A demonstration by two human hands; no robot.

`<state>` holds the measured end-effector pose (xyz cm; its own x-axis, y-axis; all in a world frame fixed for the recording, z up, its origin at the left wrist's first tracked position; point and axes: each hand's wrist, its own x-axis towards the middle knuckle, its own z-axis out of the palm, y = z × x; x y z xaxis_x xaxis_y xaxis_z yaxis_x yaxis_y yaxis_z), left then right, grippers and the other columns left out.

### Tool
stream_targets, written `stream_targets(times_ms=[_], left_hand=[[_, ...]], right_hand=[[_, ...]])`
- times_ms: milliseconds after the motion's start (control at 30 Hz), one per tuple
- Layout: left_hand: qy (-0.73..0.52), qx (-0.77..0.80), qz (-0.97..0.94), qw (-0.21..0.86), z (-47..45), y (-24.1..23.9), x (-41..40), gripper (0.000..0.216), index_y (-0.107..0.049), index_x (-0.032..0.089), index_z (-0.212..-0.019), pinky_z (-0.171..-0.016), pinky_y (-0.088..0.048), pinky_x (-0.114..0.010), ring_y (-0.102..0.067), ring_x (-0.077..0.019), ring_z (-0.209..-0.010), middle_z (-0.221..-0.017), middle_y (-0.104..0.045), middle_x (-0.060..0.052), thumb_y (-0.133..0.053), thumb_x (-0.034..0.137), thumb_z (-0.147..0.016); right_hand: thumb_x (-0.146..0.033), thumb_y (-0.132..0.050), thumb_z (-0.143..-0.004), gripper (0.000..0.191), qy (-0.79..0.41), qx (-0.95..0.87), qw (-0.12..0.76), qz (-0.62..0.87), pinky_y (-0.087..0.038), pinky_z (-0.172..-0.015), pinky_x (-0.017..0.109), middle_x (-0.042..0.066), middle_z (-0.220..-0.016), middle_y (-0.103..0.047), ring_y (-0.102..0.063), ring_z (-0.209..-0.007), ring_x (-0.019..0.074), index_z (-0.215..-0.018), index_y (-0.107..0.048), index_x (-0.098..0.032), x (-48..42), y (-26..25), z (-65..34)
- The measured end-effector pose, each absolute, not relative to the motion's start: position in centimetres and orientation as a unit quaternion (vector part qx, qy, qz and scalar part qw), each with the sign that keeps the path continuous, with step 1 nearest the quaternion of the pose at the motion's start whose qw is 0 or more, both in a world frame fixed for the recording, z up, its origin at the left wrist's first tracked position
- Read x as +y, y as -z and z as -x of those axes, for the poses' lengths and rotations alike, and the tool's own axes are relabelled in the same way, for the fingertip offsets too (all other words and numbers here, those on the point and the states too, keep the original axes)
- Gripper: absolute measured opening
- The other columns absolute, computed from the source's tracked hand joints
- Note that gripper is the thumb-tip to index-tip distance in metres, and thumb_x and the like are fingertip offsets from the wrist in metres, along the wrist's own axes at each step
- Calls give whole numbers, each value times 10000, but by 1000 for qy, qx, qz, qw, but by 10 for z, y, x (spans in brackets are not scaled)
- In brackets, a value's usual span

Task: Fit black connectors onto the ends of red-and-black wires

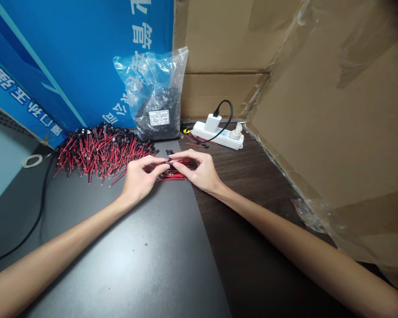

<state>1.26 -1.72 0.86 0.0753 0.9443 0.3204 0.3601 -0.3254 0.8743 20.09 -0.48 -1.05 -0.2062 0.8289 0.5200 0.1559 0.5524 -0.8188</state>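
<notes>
Above a small pile of red-and-black wires (173, 178), my left hand (139, 176) and my right hand (199, 170) meet with their fingertips almost touching. Thumb and forefinger of my right hand are pinched on a thin red-and-black wire, partly hidden by the fingers. My left hand is pinched closed too, at the wire's end; the small piece between its fingertips is too tiny to make out. Small black connector housings (169, 152) lie just behind the fingers. To the left of my left hand spreads a large heap of red-and-black wires (101, 152) with black connectors.
A clear plastic bag (157, 108) full of black parts stands behind the wires. Right of it lies a white power strip (219, 134) with a plugged-in charger (212, 123). Cardboard (334, 110) walls the right side, a blue panel (86, 53) the back left. A black cable (44, 198) runs along the left.
</notes>
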Motion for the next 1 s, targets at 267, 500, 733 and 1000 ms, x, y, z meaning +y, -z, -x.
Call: stream_targets(times_ms=[267, 500, 733, 1000], left_hand=[[-476, 487, -664, 309, -13, -8, -17, 134, -821, 204, -845, -625, -508, -267, -650, -155, -656, -791, -777, -36, -776, 297, -759], [-480, 477, -672, 301, -13, -8, -17, 118, -823, 208, -846, -617, -491, -265, -624, -145, -645, -786, -765, -32, -789, 262, -748], [-479, 474, -681, 287, -13, -8, -18, 122, -825, 216, -858, -659, -488, -289, -641, -167, -707, -806, -767, -40, -789, 283, -764], [-472, 466, -684, 305, -13, -9, -18, 154, -825, 216, -865, -707, -511, -304, -673, -185, -753, -834, -776, -46, -793, 327, -763]], right_hand=[[-301, -709, -853, 212, -356, -697, 520, 341, -587, -828, 352, 70, -977, -796, -734, -884, 204, -1017, -785, -192, -1, 14, -201], [-342, -744, -833, 237, -394, -681, 513, 342, -608, -815, 349, 83, -987, -791, -747, -880, 207, -1007, -779, -185, -1, 14, -201], [-375, -815, -769, 420, -454, -645, 518, 332, -592, -778, 326, 69, -930, -771, -713, -801, 171, -1122, -706, -177, 3, 17, -202], [-352, -862, -702, 518, -514, -610, 503, 334, -568, -755, 313, 32, -829, -752, -686, -740, 153, -1134, -649, -162, 4, 16, -202]])
